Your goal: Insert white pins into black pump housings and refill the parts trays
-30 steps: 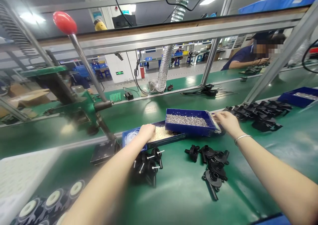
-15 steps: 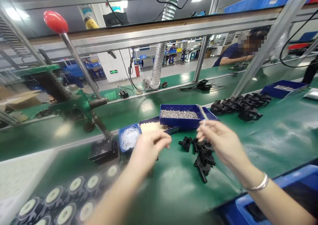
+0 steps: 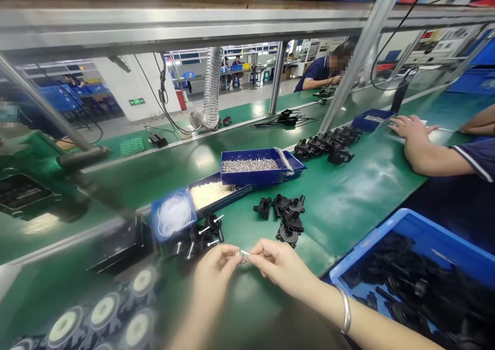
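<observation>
My left hand [image 3: 217,267] pinches a tiny cream ring-shaped piece [image 3: 237,253] between thumb and fingertips. Facing it, my right hand [image 3: 284,263] grips a small metal pin [image 3: 245,253], its end close to the ring; whether they touch I cannot tell. Beyond my left hand stand black plastic parts [image 3: 212,226] with pale-tipped pins sticking out. Several black plastic housings [image 3: 291,220] lie on the green table past my right hand. A blue bin [image 3: 251,178] holds metal pins, a second bin [image 3: 222,205] small cream pieces, and a blue tray [image 3: 155,221] clear rings.
A large blue crate [image 3: 402,218] of black parts stands at the right. Another person's hand [image 3: 412,127] rests by a farther blue bin [image 3: 359,120]. A green lever press [image 3: 34,159] is at the left, above black parts with cream discs [image 3: 104,311].
My hands have come together above the table, bringing the pin and the ring close. My right hand has left the pin bin's side. The view has swung right, showing more of the crate.
</observation>
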A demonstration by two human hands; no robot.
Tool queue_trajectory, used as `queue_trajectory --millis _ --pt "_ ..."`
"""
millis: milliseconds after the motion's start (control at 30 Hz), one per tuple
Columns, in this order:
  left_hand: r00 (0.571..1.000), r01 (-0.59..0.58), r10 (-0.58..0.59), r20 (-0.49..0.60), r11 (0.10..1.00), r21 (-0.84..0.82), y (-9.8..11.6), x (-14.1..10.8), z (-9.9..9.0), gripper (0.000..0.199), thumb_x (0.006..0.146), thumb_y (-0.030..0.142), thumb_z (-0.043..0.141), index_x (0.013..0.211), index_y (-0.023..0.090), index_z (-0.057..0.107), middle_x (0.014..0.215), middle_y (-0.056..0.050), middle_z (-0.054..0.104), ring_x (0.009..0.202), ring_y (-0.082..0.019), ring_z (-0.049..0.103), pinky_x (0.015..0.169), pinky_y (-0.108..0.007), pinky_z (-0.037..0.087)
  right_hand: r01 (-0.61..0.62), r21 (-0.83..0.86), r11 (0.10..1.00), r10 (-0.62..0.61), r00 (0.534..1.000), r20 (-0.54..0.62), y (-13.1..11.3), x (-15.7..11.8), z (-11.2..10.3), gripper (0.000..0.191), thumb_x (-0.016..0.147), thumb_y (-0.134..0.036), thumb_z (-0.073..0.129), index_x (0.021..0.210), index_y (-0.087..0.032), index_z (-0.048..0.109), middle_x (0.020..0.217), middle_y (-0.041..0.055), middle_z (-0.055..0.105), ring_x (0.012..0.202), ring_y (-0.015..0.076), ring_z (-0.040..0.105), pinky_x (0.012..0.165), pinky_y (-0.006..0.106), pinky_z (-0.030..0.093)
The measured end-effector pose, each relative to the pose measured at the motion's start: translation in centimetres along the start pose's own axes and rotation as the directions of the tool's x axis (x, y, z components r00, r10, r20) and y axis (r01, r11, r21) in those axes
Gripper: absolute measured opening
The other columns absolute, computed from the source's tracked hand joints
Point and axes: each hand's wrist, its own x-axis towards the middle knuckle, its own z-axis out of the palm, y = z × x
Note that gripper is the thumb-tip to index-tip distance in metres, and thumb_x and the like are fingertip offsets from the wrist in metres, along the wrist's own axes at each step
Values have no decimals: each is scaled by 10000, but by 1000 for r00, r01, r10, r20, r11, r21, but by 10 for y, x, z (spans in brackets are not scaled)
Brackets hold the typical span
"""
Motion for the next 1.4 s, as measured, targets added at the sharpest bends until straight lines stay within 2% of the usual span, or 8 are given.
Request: queue_trajectory --millis 333,600,800,900,1067,1233,1333,1400 --pt "976 -202 217 2 906 371 -14 -4 -2 69 849 247 627 861 242 695 855 -5 722 832 -185 676 771 -299 533 -52 -100 994 57 997 51 8 1 6 234 885 -335 588 766 -138 633 599 -36 479 552 85 400 508 203 290" --pt "809 -484 582 85 577 658 -21 -7 1 144 895 133 558 1000 196 635 874 -28 750 780 -169 725 715 -252 581 -114 -8 993 115 992 56 11 2 16 164 915 -258 498 775 -181 536 475 -73 486 404 76 405 447 193 327" --pt "744 -487 659 107 425 763 -31 -9 7 174 910 156 546 1071 152 613 913 -79 765 793 -208 743 745 -296 610 104 -306 946 -123 991 -44 23 -4 23 215 943 -287 465 748 -197 481 579 -46 497 513 97 437 510 222 315" --pt "741 -501 669 64 487 716 -29 -11 9 169 914 186 538 1055 176 630 909 -77 767 784 -205 744 735 -289 613 137 -339 931 -163 985 -49 26 -4 24 214 967 -292 435 776 -201 468 613 -38 515 542 105 457 534 231 327" --pt "914 -280 379 -149 851 445 -30 -15 5 221 900 324 580 1096 233 625 991 -70 753 866 -206 733 792 -312 606 95 -94 991 -94 995 23 26 -1 23 236 998 -389 433 890 -199 523 637 -43 543 550 98 519 568 216 404" --pt "962 -123 174 -208 964 238 -34 -16 5 324 863 414 625 1122 221 607 1028 -81 748 953 -234 721 868 -365 585 150 83 985 -153 988 33 24 8 18 267 983 -437 467 911 -191 541 736 -14 572 562 95 553 574 225 462" --pt "971 -164 175 -163 983 80 -29 -16 11 337 895 407 575 1161 202 553 1096 -113 732 1023 -228 704 891 -360 582 277 -69 958 -285 946 -153 12 26 -3 315 999 -419 427 845 -179 560 1109 88 582 624 85 562 616 248 485" --pt "981 -146 150 -120 989 35 -22 -15 14 320 906 398 557 1149 190 548 1091 -128 727 1025 -231 702 895 -369 580 272 -286 919 -337 918 -211 4 44 -25 315 1015 -390 391 841 -184 553 1175 93 567 637 88 546 647 258 470"
